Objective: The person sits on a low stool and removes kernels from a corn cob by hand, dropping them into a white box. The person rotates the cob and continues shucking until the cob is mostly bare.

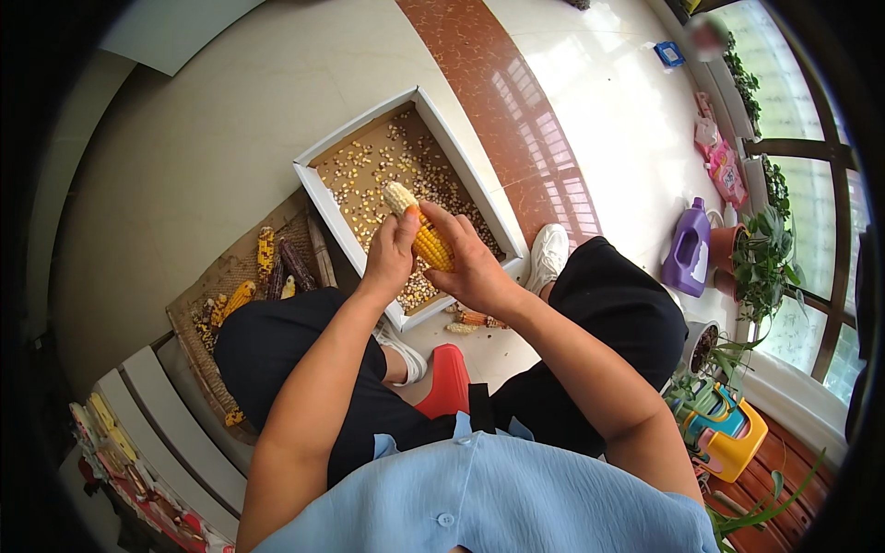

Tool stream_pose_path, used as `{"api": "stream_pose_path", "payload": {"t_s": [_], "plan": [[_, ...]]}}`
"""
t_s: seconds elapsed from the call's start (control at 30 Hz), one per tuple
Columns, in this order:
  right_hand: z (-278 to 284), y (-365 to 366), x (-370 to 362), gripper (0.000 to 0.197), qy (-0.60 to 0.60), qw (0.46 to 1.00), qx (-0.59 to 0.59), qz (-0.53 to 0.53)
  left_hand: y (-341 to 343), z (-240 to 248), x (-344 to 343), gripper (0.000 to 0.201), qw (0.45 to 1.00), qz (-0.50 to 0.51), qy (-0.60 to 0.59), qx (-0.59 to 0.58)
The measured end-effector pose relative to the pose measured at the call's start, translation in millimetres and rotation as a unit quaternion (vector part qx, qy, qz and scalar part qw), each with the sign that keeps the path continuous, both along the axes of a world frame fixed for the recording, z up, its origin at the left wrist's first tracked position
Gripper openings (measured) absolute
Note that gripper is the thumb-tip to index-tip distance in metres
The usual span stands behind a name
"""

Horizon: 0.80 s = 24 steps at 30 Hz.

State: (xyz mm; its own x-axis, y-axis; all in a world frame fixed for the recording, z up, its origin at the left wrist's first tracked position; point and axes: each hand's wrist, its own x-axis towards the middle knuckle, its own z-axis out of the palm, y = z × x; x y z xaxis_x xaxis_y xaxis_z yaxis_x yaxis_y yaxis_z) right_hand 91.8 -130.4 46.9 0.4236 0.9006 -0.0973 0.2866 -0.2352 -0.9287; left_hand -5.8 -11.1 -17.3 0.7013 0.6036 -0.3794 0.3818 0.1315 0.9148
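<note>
Both my hands hold one yellow corn cob [430, 241] above a white-walled cardboard box [326, 205]. The cob is tilted, its pale upper end bare of kernels and its lower part still covered in yellow ones. My left hand [391, 255] grips it from the left, thumb near the bare end. Around the right side wraps my right hand [475, 263], its thumb low on the cob. Loose kernels [369, 166], yellow and dark, lie scattered over the brown bottom of the box.
Left of the box, a woven tray [198, 346] holds several yellow and dark cobs [266, 253]. Stripped cobs [475, 319] lie on the floor by the box's near edge. A red stool [447, 382] shows between my legs. A purple jug [687, 247] and potted plants [765, 258] stand at the right.
</note>
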Motion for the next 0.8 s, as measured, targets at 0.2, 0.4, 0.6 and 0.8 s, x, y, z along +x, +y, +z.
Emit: {"api": "stream_pose_path", "payload": {"t_s": [0.2,0.4,0.6,0.8], "plan": [[-0.8,-1.1,0.9,0.077,-0.022,0.999,0.007,-0.026,2.0,12.8,2.3,0.046,0.987,0.032,-0.004,-0.16],[2.2,-1.9,2.3,0.079,-0.095,0.993,-0.07,-0.012,8.6,9.8,4.7,0.048,0.965,0.004,-0.037,-0.258],[-2.0,-3.2,1.3,0.079,-0.04,0.999,-0.032,-0.012,5.1,3.3,4.3,0.06,0.995,-0.066,0.047,0.056],[-3.0,-1.3,4.2,0.078,0.001,1.0,0.0,-0.013,7.4,9.7,1.6,0.059,0.996,-0.049,0.07,0.024]]}}
